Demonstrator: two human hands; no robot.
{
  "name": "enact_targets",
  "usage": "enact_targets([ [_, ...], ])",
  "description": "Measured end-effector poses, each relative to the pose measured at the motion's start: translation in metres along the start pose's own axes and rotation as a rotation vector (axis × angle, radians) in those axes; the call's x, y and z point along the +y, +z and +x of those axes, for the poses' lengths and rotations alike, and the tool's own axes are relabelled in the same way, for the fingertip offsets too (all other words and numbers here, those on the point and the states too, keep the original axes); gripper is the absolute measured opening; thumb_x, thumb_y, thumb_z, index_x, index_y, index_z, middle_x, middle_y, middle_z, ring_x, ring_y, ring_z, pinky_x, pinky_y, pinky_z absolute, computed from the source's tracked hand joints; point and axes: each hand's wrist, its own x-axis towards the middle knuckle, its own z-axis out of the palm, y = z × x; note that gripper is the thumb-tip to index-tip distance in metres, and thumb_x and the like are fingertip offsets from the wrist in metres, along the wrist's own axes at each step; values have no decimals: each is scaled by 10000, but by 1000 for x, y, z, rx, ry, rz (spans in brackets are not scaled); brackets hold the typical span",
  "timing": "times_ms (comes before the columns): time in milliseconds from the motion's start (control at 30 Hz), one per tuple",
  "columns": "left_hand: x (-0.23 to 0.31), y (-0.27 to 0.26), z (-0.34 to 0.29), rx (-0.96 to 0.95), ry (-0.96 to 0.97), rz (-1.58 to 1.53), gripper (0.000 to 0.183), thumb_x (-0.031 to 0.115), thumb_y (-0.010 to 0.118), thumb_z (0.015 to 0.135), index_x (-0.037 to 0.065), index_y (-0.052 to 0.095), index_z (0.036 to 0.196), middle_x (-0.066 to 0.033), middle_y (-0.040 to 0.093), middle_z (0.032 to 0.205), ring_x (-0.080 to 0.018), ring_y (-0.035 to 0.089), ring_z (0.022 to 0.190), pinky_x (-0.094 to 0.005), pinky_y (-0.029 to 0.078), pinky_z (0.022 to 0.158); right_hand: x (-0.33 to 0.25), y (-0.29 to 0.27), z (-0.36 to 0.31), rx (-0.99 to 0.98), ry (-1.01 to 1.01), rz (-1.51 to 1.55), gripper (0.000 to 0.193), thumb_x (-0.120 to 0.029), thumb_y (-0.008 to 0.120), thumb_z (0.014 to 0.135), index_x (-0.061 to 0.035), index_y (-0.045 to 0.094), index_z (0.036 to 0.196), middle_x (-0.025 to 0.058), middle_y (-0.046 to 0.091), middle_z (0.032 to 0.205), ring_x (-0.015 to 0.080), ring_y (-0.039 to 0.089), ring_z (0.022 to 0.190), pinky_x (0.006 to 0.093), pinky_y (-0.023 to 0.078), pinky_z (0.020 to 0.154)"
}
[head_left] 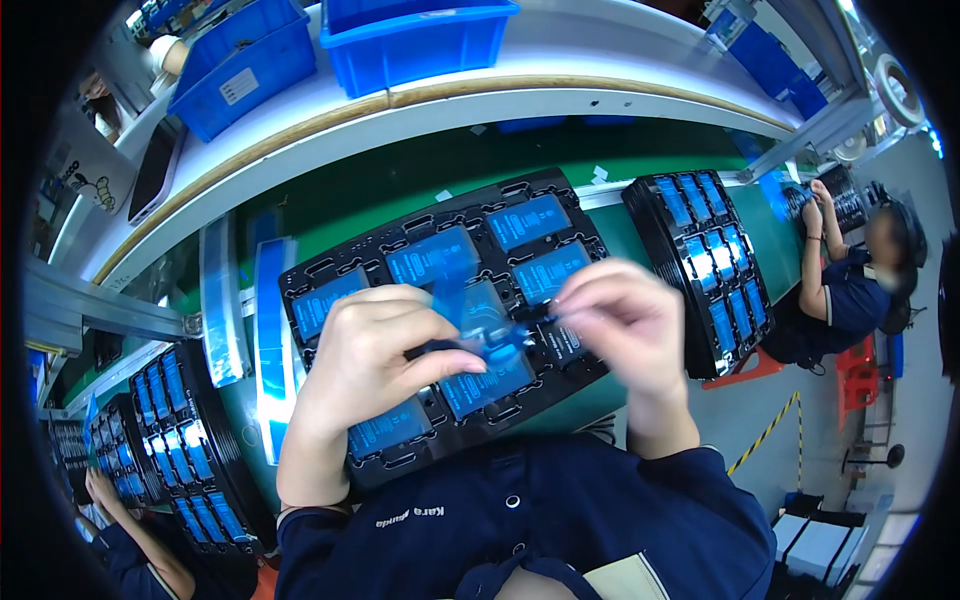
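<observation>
Both my hands are raised over a black moulded tray [340,250] that holds several flat rectangular pieces covered in blue film [527,221]. My left hand [375,345] is closed, thumb and fingers pinching a small dark part with blue film [490,335]. A clear, shiny bit shows on that part, though motion blurs its shape. At its right end, my right hand [632,315] pinches a small dark bit; whether this is joined to the part I cannot tell. The fingers and the part hide some of the tray's middle pockets.
Stacks of similar trays stand right [655,255] and left [238,455]. Blue film strips [270,345] lie left of my tray. On the white shelf [600,75] ahead are blue bins [420,55] and a phone [157,170]. Co-workers sit at right [850,275] and lower left [140,555].
</observation>
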Motion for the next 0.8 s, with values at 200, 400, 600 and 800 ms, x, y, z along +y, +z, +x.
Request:
enact_targets([
  [200,-3,4,3,174,-160,24,155,137,805,739,22,702,733,-92,664,660,-222,631,599,-299,468,564,16,-70,-35,422,288,165,158,53,667,846,21,673,1000,62,675,884,99,636,731,215,518,658],
  [400,2,1,-2,439,-356,-61,120,69,715,841,-40,681,803,-83,683,728,-118,616,668,-243,463,640,20,-51,-49,229,535,88,281,48,736,800,17,675,1072,21,674,838,49,619,701,172,492,616],
  [600,-2,1,-6,493,-364,-105,141,73,698,868,-46,666,799,-66,666,719,-101,584,666,-229,445,643,23,-55,-43,194,591,94,270,53,752,771,17,677,1028,53,711,842,49,635,686,166,484,583],
  [800,-1,1,-5,467,-356,-97,141,79,702,867,-44,670,806,-68,667,724,-101,586,674,-229,448,647,22,-55,-40,176,613,94,239,54,760,759,12,676,978,55,707,800,51,635,671,167,488,585],
])
